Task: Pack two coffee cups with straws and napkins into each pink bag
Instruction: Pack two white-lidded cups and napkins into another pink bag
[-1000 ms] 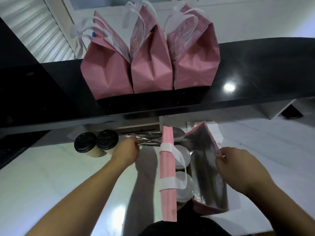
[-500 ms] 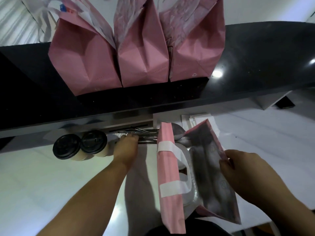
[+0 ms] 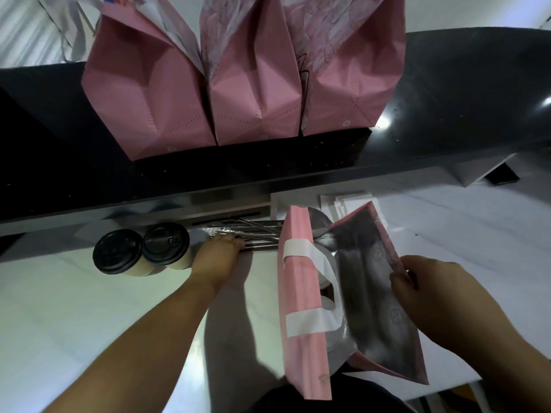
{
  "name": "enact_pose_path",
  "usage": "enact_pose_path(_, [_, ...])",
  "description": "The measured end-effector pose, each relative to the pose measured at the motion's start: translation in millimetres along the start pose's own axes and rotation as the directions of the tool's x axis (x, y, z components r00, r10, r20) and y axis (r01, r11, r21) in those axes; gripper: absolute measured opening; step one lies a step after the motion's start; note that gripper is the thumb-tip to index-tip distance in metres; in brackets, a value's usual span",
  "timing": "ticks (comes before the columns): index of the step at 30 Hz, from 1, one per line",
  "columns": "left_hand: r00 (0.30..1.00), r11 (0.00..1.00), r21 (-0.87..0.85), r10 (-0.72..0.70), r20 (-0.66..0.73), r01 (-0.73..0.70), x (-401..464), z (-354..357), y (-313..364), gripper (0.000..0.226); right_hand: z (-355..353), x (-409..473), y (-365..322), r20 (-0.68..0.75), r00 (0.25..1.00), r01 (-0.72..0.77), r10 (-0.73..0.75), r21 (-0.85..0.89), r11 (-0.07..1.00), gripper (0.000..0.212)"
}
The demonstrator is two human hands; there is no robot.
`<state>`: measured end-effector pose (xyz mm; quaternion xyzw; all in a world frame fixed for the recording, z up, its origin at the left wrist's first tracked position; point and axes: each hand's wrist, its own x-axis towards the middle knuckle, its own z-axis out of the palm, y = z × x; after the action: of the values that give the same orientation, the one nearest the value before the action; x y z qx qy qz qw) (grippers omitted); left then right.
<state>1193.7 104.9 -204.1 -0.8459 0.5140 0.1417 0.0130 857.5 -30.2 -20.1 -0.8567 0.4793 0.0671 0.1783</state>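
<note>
Pink paper bag with white handles (image 3: 301, 293) stands open on the white table (image 3: 59, 323), near the person. The right hand (image 3: 423, 290) pinches its right side. The left hand (image 3: 219, 257) curls onto shiny wrapped straws (image 3: 256, 231) (hold unclear). 2 black-lidded cups (image 3: 140, 251) sit left. 3 pink bags (image 3: 247, 79) stand far on the black counter (image 3: 462, 99).

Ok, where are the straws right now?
In the head view, the straws lie left of centre at the back of the white counter, between the two black-lidded cups and the open pink bag, under the left hand.
</note>
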Motion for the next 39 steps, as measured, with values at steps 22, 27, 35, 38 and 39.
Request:
enact_pose_path(22, [0.959, 0.88, -0.381, -0.246, 0.144, 0.283, -69, -31, 19, 0.018, 0, 3, -1, 0.07, 0.994, 0.078, -0.081, 0.041, 0.996, 0.044])
enact_pose_path(27, [0.947, 0.64, -0.735, -0.322, 0.006, 0.222, -120, -76, 40, 0.011, -3, -1, -2, 0.039, 0.991, 0.126, -0.127, 0.035, 0.991, 0.041])
enact_pose_path(35, [0.918, 0.333, -0.92, -0.259, -0.299, -0.206, -163, -177, 141, 0.028, -7, -9, -4, -0.03, 0.987, 0.158, -0.157, 0.039, 0.987, 0.031])
enact_pose_path(38, [0.946, 0.438, -0.884, -0.183, -0.269, -0.166, -156, -178, 180, 0.023, -8, -11, -1, -0.044, 0.985, 0.168, -0.167, 0.026, 0.985, 0.032])
enact_pose_path(39, [0.954, 0.484, -0.865, -0.171, -0.244, -0.135, -152, -174, 190, 0.019, -9, -12, 1, -0.043, 0.985, 0.171, -0.17, 0.03, 0.985, 0.032])
